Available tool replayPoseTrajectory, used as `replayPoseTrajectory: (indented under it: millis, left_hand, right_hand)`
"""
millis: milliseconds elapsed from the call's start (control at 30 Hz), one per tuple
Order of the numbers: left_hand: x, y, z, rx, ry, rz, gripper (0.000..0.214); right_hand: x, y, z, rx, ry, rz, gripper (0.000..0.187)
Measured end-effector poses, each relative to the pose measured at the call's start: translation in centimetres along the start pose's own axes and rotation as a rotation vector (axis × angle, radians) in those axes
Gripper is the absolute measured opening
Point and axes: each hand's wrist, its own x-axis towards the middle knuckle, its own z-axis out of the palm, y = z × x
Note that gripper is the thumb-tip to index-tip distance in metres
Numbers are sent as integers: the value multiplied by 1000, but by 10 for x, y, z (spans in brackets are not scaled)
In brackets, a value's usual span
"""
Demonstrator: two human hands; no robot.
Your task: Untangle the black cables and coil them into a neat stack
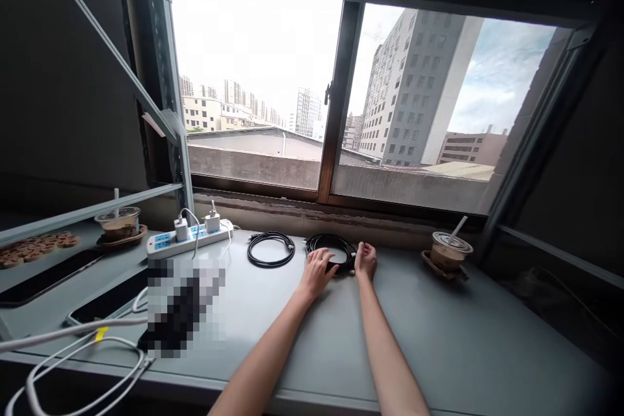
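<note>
A black cable wound into a coil [344, 244] lies flat on the desk before me, near the window. Over its left front edge rests my left hand [316, 273], fingers spread and thumb pointing right. At the coil's right edge is my right hand [365, 261], its fingers curled in and closed at the cable. Part of the coil's front is hidden behind my hands. To the left, a second black coiled cable [250, 253] lies untouched, with its plug ends at the ring.
On the right stands a lidded drink cup [449, 253] with a straw; another cup [117, 224] is at left. A white power strip [190, 240] holds chargers. Phones, white cables [80, 352] and a blurred-out patch [180, 312] occupy the left side. Metal shelf posts frame the window.
</note>
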Motion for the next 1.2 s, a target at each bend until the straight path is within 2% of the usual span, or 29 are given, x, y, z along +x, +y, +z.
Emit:
replayPoseTrajectory:
  millis: [67, 167, 367, 467, 567, 667, 800, 967, 1200]
  left_hand:
    - [-6, 1, -9, 28, 49, -37, 23]
    - [-18, -7, -24, 87, 100, -101, 28]
    - [-51, -47, -69, 218, 137, -260, 33]
    - [-65, -62, -91, 272, 114, -257, 36]
    - [-70, -69, -103, 317, 71, -208, 41]
    - [-69, -72, -104, 368, 47, -204, 46]
    - [-65, -76, -99, 438, 53, -265, 51]
    - [-56, -80, -97, 464, 68, -318, 52]
    - [-33, -89, -84, 468, 41, -416, 43]
  right_hand:
    - [-3, 10, -8, -12, -28, -41, 32]
    - [-5, 25, -26, -69, -85, -96, 31]
    - [-7, 54, -79, -265, -189, -170, 31]
    - [-11, 61, -99, -367, -242, -220, 30]
    - [-14, 62, -109, -446, -304, -286, 31]
    - [-15, 61, -113, -485, -371, -351, 33]
    - [-12, 62, -119, -490, -443, -434, 36]
    - [5, 63, -122, -480, -464, -498, 33]
    - [37, 62, -104, -447, -444, -571, 20]
